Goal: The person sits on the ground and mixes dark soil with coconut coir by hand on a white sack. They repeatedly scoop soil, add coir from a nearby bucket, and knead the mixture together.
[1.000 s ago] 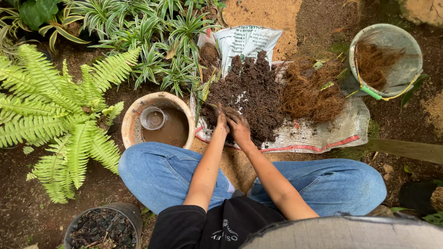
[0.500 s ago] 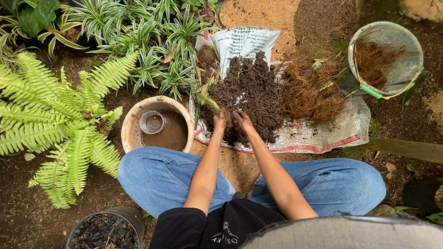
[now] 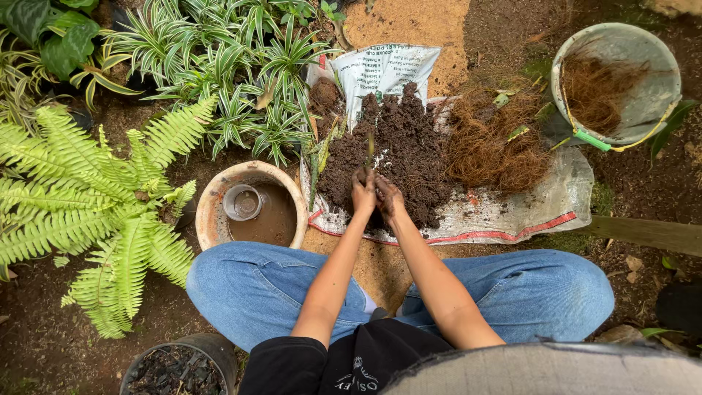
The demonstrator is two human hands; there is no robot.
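I sit cross-legged in blue jeans before a white woven sack (image 3: pixel 526 212) spread on the ground. A heap of dark soil (image 3: pixel 398 157) lies on the sack, with a pile of brown fibrous roots (image 3: pixel 490 143) beside it on the right. My left hand (image 3: pixel 363 194) and my right hand (image 3: pixel 389 199) are pressed close together at the near edge of the soil heap, fingers dug into it. A thin stalk stands up just beyond my fingers. Whether either hand grips a clump is hidden by the soil.
A terracotta pot (image 3: pixel 219 201) with a small grey cup (image 3: pixel 243 202) inside stands to my left. A grey bucket (image 3: pixel 654 95) holding brown fibre sits at the far right. Ferns (image 3: pixel 88 205) and striped plants (image 3: pixel 227 73) fill the left. A black pot of dark chips (image 3: pixel 175 369) is near my left knee.
Both hands have slid slightly to the right and forward into the soil heap, staying together. The view has drifted a little.
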